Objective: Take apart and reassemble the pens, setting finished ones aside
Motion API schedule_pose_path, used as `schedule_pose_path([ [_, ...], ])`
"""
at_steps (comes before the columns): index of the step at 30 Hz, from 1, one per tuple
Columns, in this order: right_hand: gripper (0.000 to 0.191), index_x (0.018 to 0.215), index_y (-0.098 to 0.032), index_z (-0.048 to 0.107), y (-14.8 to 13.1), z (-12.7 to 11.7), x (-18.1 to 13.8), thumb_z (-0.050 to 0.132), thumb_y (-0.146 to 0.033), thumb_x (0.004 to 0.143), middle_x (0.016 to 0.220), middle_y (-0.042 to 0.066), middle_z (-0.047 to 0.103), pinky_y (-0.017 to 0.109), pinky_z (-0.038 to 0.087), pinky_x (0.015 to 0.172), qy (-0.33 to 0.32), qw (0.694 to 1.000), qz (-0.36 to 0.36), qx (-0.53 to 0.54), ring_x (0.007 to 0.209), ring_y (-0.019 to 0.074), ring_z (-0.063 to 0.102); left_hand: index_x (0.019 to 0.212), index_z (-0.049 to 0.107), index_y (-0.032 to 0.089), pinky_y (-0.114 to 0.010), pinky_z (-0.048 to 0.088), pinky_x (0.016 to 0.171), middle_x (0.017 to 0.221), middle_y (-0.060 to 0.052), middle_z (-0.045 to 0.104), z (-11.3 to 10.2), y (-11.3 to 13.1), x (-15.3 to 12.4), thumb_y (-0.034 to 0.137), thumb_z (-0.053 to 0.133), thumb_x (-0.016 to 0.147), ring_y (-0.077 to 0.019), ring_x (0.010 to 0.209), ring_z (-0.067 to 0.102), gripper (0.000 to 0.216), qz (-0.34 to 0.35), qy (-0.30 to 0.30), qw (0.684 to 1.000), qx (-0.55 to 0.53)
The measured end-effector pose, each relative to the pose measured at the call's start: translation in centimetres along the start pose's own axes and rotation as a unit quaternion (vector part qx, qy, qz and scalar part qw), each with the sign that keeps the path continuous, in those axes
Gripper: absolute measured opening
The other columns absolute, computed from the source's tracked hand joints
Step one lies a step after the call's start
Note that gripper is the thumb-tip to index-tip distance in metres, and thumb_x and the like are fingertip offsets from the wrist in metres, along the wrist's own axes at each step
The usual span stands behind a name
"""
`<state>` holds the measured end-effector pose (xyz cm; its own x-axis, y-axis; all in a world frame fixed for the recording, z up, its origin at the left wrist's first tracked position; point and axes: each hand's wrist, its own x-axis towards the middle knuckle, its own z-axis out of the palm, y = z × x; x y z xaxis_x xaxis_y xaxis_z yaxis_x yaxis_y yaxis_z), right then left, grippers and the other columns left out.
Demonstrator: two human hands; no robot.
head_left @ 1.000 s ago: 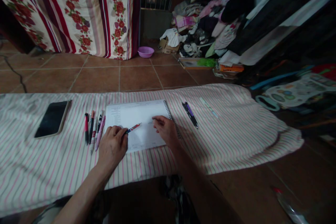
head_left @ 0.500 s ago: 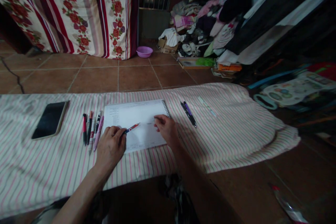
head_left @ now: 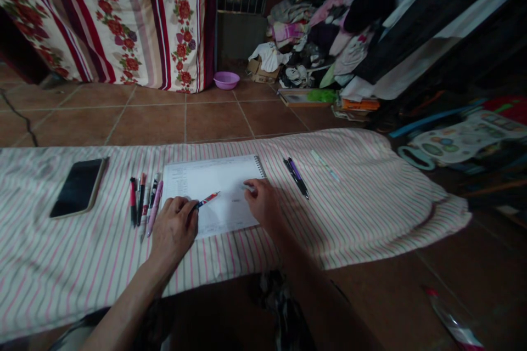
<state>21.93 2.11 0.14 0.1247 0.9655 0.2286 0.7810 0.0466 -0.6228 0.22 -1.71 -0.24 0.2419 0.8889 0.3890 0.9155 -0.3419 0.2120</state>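
Observation:
A spiral notebook [head_left: 222,173] lies on the striped cloth, its coil at the upper right and lines of writing along its top and left. My left hand [head_left: 175,225] rests on its lower left part. Between those fingers sits a red and blue pencil [head_left: 208,199], pointing right across the page. Over the right side of the page, my right hand [head_left: 263,201] pinches a small whitish piece [head_left: 249,187], mostly covered by the fingers and too small to name. A short dark mark [head_left: 235,200] shows on the paper just left of this hand.
Several pens [head_left: 143,203] lie left of the notebook, with a phone [head_left: 78,187] farther left. To the right are two pens [head_left: 296,178] and a slim pale stick [head_left: 325,165]. Beyond the cloth are a purple basin [head_left: 226,81] and piled clothes [head_left: 321,38].
My right hand has shifted slightly, and the whitish piece in its fingers shows more clearly. My left hand and the pencil have stayed in place.

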Motion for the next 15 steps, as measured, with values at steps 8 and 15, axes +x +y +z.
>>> schedule_pose_path([
  [8, 0.014, 0.09, -0.022, 0.067, 0.1, 0.3, -1.9, 0.06, -0.019, 0.078, 0.087, 0.004, 0.06, 0.026, 0.045, 0.071, -0.126, 0.984, -0.123, -0.019, 0.074, 0.0143, 0.059, 0.099, 0.063, 0.018, -0.037, 0.046, 0.072, 0.086, -0.008, 0.059, -0.1, 0.0, -0.1, 0.024, 0.045, 0.085, -0.0222, 0.082, 0.052, 0.023, 0.006, 0.007, 1.0, -0.006],
  [15, 0.009, 0.083, -0.02, 0.067, 0.3, 0.2, -1.6, 0.058, -0.02, 0.08, 0.082, 0.003, 0.062, 0.026, 0.043, 0.072, -0.116, 0.982, -0.144, -0.047, 0.077, 0.016, 0.059, 0.099, 0.063, 0.016, -0.037, 0.045, 0.075, 0.087, -0.008, 0.059, -0.1, 0.0, -0.1, 0.024, 0.045, 0.085, -0.0229, 0.084, 0.051, 0.024, 0.001, -0.003, 1.0, -0.003],
])
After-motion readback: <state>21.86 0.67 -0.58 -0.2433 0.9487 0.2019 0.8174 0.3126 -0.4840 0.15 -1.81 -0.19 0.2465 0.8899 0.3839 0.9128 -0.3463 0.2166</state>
